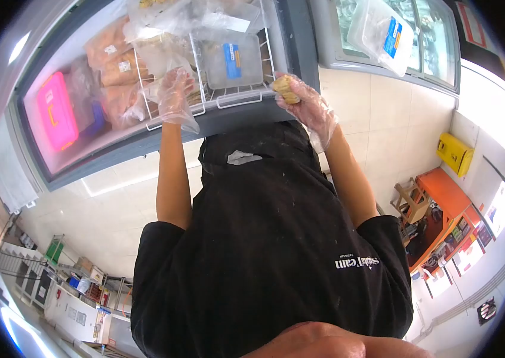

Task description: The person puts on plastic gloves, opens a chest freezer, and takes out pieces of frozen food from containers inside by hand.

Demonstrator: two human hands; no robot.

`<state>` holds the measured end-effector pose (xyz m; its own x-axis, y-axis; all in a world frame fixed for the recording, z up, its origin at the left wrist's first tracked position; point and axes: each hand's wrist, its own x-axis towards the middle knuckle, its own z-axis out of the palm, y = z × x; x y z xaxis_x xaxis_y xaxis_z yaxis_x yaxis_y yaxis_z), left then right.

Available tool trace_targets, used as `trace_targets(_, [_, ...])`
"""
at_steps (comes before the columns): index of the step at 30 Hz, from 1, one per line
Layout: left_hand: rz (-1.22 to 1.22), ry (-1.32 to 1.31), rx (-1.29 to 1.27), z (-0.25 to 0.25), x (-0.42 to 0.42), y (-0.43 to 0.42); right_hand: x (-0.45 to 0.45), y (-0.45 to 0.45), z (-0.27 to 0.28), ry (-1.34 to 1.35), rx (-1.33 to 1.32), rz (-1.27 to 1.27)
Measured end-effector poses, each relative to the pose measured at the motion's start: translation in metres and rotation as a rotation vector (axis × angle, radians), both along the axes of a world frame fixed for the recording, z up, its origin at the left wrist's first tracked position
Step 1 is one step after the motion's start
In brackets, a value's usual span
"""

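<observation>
My left hand, in a clear plastic glove, is over the white wire basket in the freezer. Its fingers look somewhat spread, against clear plastic bags; nothing is plainly held. My right hand, also gloved, grips a pale yellow bundle of food just beyond the basket's right end, above the freezer's front edge. Between the hands, a clear plastic container with a blue label sits in the basket.
Left of the basket, the freezer holds bags of brownish food and a pink box. Another blue-labelled clear container rests on a glass-topped unit at upper right. An orange shelf and yellow box are farther right.
</observation>
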<state>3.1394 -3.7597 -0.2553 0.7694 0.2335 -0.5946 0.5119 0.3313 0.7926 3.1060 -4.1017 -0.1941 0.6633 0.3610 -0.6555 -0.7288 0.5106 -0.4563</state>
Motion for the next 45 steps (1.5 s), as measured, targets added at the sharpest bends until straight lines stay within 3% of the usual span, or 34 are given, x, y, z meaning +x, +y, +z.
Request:
trace_targets(2, [-0.012,-0.022,0.009,0.000,-0.007,0.006,-0.003,0.018,-0.001,-0.029,-0.255,0.008])
trace_targets(5, [-0.026,-0.038,0.023,0.000,-0.017,0.014,0.004,0.036,0.018,-0.603,-1.205,0.158])
trace_targets(6, [-0.030,-0.041,0.027,-0.001,-0.020,0.015,0.005,0.044,0.036,-0.769,-1.349,0.099])
trace_targets(9, [-0.127,-0.011,0.206,0.011,-0.026,0.015,-0.012,0.047,0.021,-0.990,-1.569,0.288])
trace_targets(10, [-0.133,-0.031,0.218,0.010,-0.026,0.017,-0.032,0.044,-0.036,-1.017,-1.948,0.672])
trace_targets(13, [-0.163,-0.098,0.244,0.009,-0.027,0.018,-0.035,0.042,-0.058,-0.936,-1.806,0.844])
trace_targets(16, [-0.224,-0.151,0.269,0.011,-0.022,0.013,-0.034,0.041,-0.055,-0.911,-1.773,0.826])
trace_targets(19, [-0.278,-0.113,0.274,-0.001,-0.038,0.014,-0.016,0.042,-0.012,-0.869,-1.753,0.778])
trace_targets(22, [-0.363,-0.098,0.313,-0.002,-0.035,0.009,-0.009,0.053,0.049,-0.964,-1.714,0.217])
trace_targets(24, [-0.414,-0.051,0.368,-0.004,-0.032,0.006,-0.034,0.052,0.001,-0.871,-1.771,0.518])
trace_targets(26, [-0.367,-0.103,0.234,-0.001,-0.024,-0.002,-0.060,0.048,-0.046,-0.749,-1.815,0.814])
trace_targets(29, [-0.369,-0.146,0.240,-0.008,-0.006,-0.009,-0.049,0.049,-0.048,-0.752,-1.727,0.859])
trace_targets(33, [-0.671,-0.311,0.553,0.001,-0.015,-0.042,-0.039,0.043,-0.056,-0.710,-1.709,0.649])
trace_targets(34, [-0.627,-0.288,0.479,-0.023,-0.018,-0.049,-0.029,0.048,-0.040,-0.623,-1.734,0.609])
trace_targets(37, [-0.631,-0.311,0.502,-0.029,-0.014,-0.050,-0.009,0.061,0.026,-0.791,-1.649,0.257])
trace_targets(38, [-0.645,-0.286,0.520,-0.029,-0.014,-0.048,-0.005,0.063,0.042,-0.825,-1.697,0.258])
trace_targets(41, [-0.609,-0.198,0.509,-0.024,-0.006,-0.041,-0.043,0.054,-0.055,-0.802,-2.223,0.776])
trace_targets(42, [-0.564,-0.148,0.451,-0.019,-0.007,-0.043,-0.066,0.038,-0.080,-0.868,-1.819,0.617])
trace_targets(45, [-0.462,-0.149,0.354,-0.015,0.002,-0.043,-0.063,0.036,-0.079,-0.835,-1.791,0.696])
